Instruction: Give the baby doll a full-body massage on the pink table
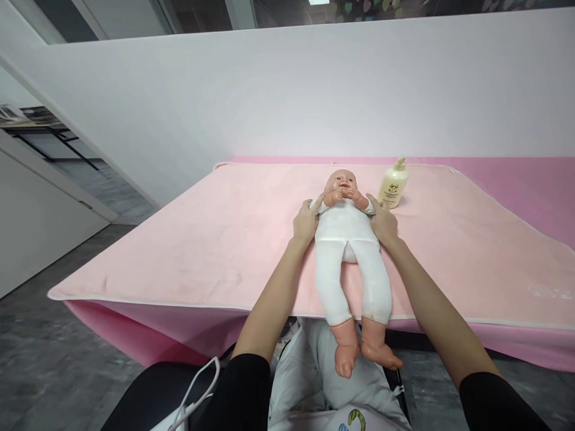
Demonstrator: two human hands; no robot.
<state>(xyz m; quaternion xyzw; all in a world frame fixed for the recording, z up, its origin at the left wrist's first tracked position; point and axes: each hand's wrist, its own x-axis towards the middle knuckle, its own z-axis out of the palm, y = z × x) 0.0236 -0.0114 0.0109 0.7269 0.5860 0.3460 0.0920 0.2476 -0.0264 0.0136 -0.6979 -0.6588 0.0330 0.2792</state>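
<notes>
A baby doll [347, 230] with a white cloth body lies face up, its head away from me and its feet hanging past the table's near edge. Its hands are drawn up by its chin. My left hand [306, 222] grips the doll's upper side by the arm on the left. On the opposite side, my right hand [384, 221] holds it the same way, fingers around the upper arm. The undersides of both hands are hidden. Just beyond my right hand a pale yellow pump bottle [394, 183] stands upright.
A light pink blanket [188, 239] covers the table over a darker pink cloth [530, 191]. Behind rises a white wall [287, 96]. My lap in light trousers [300, 377] is under the doll's feet. A white cable [197, 383] lies at lower left.
</notes>
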